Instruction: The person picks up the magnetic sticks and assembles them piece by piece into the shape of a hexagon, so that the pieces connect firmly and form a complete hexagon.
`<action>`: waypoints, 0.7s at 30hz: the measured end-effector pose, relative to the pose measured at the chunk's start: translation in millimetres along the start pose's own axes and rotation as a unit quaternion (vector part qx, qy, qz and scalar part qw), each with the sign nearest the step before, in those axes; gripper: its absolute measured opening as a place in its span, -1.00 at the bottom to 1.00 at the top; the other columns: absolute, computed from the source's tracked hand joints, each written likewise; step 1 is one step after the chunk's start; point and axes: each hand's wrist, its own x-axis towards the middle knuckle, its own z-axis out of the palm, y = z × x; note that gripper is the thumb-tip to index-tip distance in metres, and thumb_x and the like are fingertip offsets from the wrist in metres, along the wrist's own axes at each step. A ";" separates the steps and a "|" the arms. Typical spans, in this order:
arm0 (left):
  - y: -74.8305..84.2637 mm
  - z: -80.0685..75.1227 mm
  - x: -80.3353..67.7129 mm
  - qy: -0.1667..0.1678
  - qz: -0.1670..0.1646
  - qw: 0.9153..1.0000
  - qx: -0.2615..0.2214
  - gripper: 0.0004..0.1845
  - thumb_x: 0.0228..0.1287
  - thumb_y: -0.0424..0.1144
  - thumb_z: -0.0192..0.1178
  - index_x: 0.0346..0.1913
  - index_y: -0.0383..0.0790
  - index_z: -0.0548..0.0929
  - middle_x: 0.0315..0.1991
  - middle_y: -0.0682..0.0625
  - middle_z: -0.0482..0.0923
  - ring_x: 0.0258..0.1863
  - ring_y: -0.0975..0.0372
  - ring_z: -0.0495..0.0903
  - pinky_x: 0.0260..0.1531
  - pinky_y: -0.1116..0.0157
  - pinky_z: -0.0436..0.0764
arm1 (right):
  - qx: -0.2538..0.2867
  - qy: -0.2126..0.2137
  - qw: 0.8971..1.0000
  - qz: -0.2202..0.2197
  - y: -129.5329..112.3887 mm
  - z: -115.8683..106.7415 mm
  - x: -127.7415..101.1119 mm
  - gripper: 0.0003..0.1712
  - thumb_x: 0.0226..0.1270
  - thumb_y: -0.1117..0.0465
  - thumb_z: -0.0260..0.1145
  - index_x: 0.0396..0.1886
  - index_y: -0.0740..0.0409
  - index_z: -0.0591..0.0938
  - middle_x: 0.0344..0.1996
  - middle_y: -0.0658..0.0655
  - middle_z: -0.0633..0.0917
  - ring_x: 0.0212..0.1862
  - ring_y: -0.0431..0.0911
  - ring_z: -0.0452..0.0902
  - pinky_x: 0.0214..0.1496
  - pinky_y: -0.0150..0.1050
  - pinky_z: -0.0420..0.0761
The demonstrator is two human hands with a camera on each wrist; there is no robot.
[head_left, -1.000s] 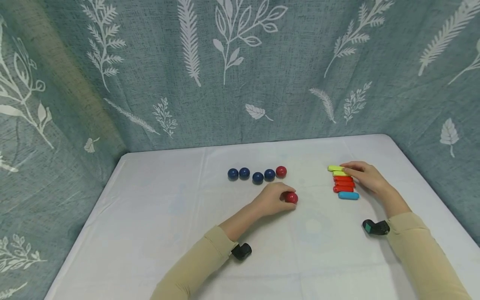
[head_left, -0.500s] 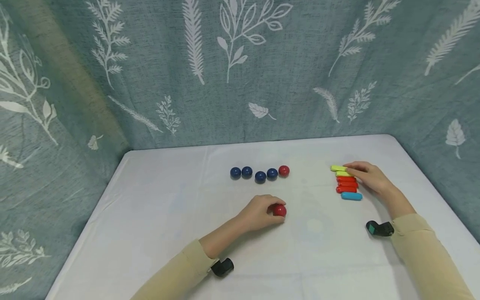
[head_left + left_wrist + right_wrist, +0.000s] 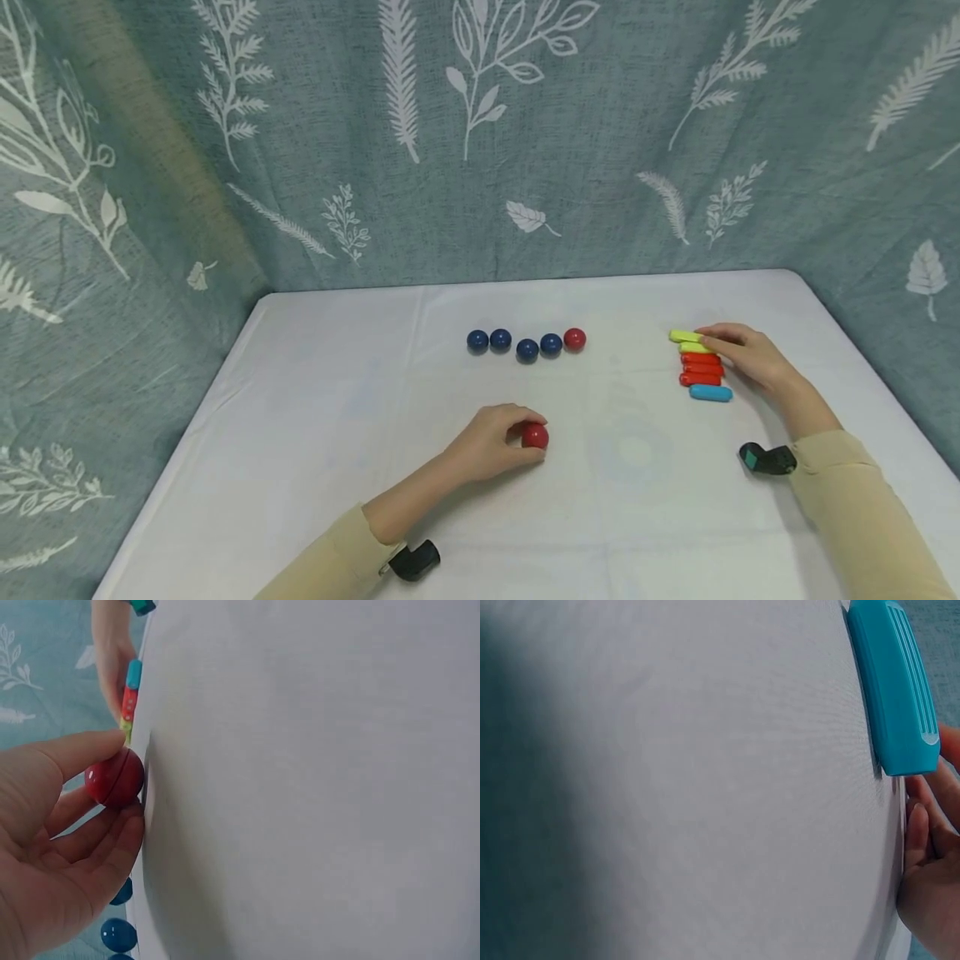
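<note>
My left hand (image 3: pixel 487 446) pinches a glossy red ball (image 3: pixel 536 437) between thumb and fingers, low over the white table. In the left wrist view a thin dark seam crosses that ball (image 3: pixel 114 778). Over at the right, my right hand (image 3: pixel 750 358) has thumb and fingers about the right end of the rearmost yellow stubby plastic stick (image 3: pixel 683 336); its grip is partly hidden. A second yellow stick (image 3: pixel 693 347), several red sticks (image 3: pixel 701 368) and a blue stick (image 3: pixel 711 393) lie in a column in front. Grooves run along the blue stick (image 3: pixel 896 686) in the right wrist view.
Several dark blue balls (image 3: pixel 527 351) and another red ball (image 3: pixel 575 340) form an uneven row toward the back of the white-covered table (image 3: pixel 337 400). A leaf-patterned green-grey cloth (image 3: pixel 420 225) hangs behind and at both sides.
My left hand has drawn the red ball leftward and nearer to me, away from the row. My right hand stays at the yellow sticks. The head view has shifted slightly.
</note>
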 end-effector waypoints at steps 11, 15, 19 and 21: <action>-13.1 -8.3 -30.7 0.031 -0.020 0.999 -0.033 -0.63 0.03 -0.19 0.36 -0.05 -0.18 0.61 -0.14 0.06 0.59 -0.18 0.29 0.53 -0.15 0.38 0.52 | 0.002 -0.018 1.000 0.010 -1.7 -1.6 2.1 -0.25 0.32 -0.19 0.06 0.28 0.28 0.30 0.30 0.40 0.13 0.28 0.28 -0.01 0.24 0.19 0.11; -15.9 -13.3 -41.4 0.036 -0.038 0.998 -0.037 -0.61 0.04 -0.18 0.36 -0.03 -0.18 0.61 -0.12 0.05 0.58 -0.16 0.28 0.54 -0.15 0.38 0.52 | 0.003 -0.031 0.999 0.025 -3.4 -3.8 2.3 -0.24 0.33 -0.18 0.05 0.30 0.28 0.26 0.32 0.41 0.10 0.27 0.28 -0.02 0.23 0.17 0.17; -17.3 -17.4 -47.6 0.034 -0.049 0.998 -0.034 -0.58 0.06 -0.15 0.34 0.01 -0.18 0.59 -0.10 0.06 0.57 -0.16 0.30 0.53 -0.14 0.39 0.52 | -0.017 -0.029 0.999 0.031 -6.0 -5.6 3.7 -0.25 0.33 -0.19 0.03 0.29 0.27 0.28 0.32 0.41 0.12 0.27 0.28 0.00 0.23 0.19 0.15; -18.2 -18.5 -49.6 0.034 -0.050 0.998 -0.031 -0.57 0.07 -0.14 0.34 0.03 -0.18 0.58 -0.09 0.06 0.57 -0.16 0.30 0.53 -0.14 0.38 0.52 | -0.031 -0.028 0.999 0.030 -9.0 -5.2 4.8 -0.27 0.34 -0.18 0.02 0.28 0.27 0.30 0.30 0.41 0.16 0.25 0.28 0.04 0.22 0.20 0.16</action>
